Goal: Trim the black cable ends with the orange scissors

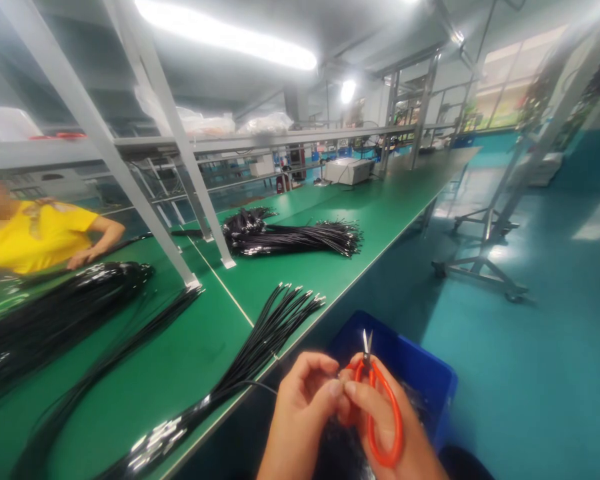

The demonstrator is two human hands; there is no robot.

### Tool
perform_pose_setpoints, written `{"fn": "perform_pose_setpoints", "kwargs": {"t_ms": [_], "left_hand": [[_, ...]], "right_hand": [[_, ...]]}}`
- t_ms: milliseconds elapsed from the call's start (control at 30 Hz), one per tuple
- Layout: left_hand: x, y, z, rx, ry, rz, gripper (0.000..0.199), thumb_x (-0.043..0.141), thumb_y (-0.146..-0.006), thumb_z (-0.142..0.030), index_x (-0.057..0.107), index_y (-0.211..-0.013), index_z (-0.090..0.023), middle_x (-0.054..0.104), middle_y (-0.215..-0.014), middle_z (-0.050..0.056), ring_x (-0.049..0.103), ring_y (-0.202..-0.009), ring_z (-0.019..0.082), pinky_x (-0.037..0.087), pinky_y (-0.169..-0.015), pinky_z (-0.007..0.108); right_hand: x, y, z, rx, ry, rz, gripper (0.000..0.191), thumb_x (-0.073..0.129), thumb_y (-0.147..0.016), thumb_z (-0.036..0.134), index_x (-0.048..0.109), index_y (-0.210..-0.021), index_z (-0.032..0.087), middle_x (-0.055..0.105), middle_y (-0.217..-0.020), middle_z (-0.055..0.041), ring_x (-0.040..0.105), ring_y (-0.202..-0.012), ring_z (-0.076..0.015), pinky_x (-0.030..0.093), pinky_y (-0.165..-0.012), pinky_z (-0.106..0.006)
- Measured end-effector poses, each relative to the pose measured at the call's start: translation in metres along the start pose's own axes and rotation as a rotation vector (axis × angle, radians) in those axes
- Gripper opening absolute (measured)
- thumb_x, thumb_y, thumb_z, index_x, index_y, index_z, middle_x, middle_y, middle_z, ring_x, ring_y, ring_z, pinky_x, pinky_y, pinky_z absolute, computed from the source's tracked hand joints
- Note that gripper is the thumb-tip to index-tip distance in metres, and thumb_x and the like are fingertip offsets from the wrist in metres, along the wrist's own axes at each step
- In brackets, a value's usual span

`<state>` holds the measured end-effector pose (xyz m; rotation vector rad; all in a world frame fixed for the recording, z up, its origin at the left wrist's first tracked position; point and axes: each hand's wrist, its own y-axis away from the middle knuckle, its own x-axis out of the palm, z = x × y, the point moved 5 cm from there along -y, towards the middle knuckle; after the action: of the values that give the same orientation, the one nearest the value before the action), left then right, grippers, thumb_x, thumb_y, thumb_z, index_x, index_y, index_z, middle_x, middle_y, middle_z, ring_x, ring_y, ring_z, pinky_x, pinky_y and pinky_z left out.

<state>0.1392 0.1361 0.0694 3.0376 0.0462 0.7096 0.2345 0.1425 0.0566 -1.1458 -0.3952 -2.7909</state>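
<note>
My right hand (380,405) is closed around a pair of scissors with red handles (398,427), its slightly parted blades pointing up and away. My left hand (305,403) pinches close against the right fingertips. A single black cable (256,383) runs off the bench edge to my left hand; its end is hidden among the fingers. It comes from a long bundle of black cables (250,353), which lies along the front edge of the green bench with light-coloured tips fanned out. Below my hands stands a blue bin (430,363) with contents I cannot make out.
More black cable bundles (300,239) lie farther up the green bench (395,200). White shelf posts (195,133) rise from it. Across the bench on the left, a person in a yellow shirt (45,233) has a hand by a thick cable coil (80,300). A wheeled metal frame (485,263) stands right.
</note>
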Motion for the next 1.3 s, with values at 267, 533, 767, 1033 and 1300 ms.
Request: {"fn": "perform_pose_setpoints", "kwargs": {"t_ms": [267, 533, 767, 1033, 1300], "left_hand": [[-0.007, -0.001, -0.001, -0.061, 0.08, -0.072, 0.017, 0.07, -0.075, -0.028, 0.06, -0.076, -0.015, 0.057, -0.06, -0.002, 0.05, -0.055, 0.01, 0.042, -0.058, 0.023], [-0.012, -0.005, 0.002, -0.022, -0.038, -0.057, 0.018, 0.068, -0.074, -0.03, 0.057, -0.07, -0.016, 0.052, -0.057, -0.003, 0.047, -0.055, 0.011, 0.04, -0.055, 0.023], [-0.015, 0.009, -0.041, 0.481, -0.868, -0.231, 0.019, 0.06, -0.078, -0.016, 0.07, -0.091, -0.024, 0.064, -0.096, 0.006, 0.06, -0.082, 0.02, 0.048, -0.075, 0.028], [-0.023, 0.011, -0.038, 0.503, -1.042, -0.264, 0.016, 0.061, -0.077, -0.017, 0.074, -0.08, -0.025, 0.068, -0.094, 0.008, 0.064, -0.082, 0.023, 0.048, -0.071, 0.026], [-0.017, 0.007, -0.007, 0.157, -0.6, -0.014, 0.015, 0.057, -0.084, -0.025, 0.064, -0.073, -0.018, 0.068, -0.067, 0.002, 0.061, -0.063, 0.016, 0.047, -0.061, 0.022]], "right_hand": [[-0.003, -0.013, -0.009, 0.01, -0.056, 0.077, 0.015, 0.071, -0.068, 0.02, 0.06, -0.077, 0.02, 0.06, -0.064, 0.0018, 0.053, -0.055, -0.014, 0.043, -0.055, -0.026], [0.004, -0.008, -0.001, -0.004, -0.054, 0.066, 0.016, 0.073, -0.066, 0.019, 0.06, -0.075, 0.019, 0.06, -0.062, 0.0024, 0.052, -0.054, -0.0132, 0.044, -0.055, -0.025], [0.004, -0.006, 0.003, 0.009, -0.013, -0.006, 0.015, 0.071, -0.07, 0.019, 0.061, -0.081, 0.02, 0.062, -0.067, 0.0017, 0.054, -0.057, -0.013, 0.046, -0.056, -0.023], [0.006, -0.007, 0.001, 0.006, -0.067, 0.026, 0.015, 0.071, -0.071, 0.019, 0.061, -0.082, 0.019, 0.061, -0.068, 0.0018, 0.052, -0.056, -0.0131, 0.045, -0.055, -0.024], [0.008, -0.008, 0.002, 0.018, -0.005, 0.024, 0.017, 0.072, -0.071, 0.024, 0.057, -0.079, 0.02, 0.056, -0.057, 0.0038, 0.047, -0.051, -0.0118, 0.042, -0.055, -0.023]]}}
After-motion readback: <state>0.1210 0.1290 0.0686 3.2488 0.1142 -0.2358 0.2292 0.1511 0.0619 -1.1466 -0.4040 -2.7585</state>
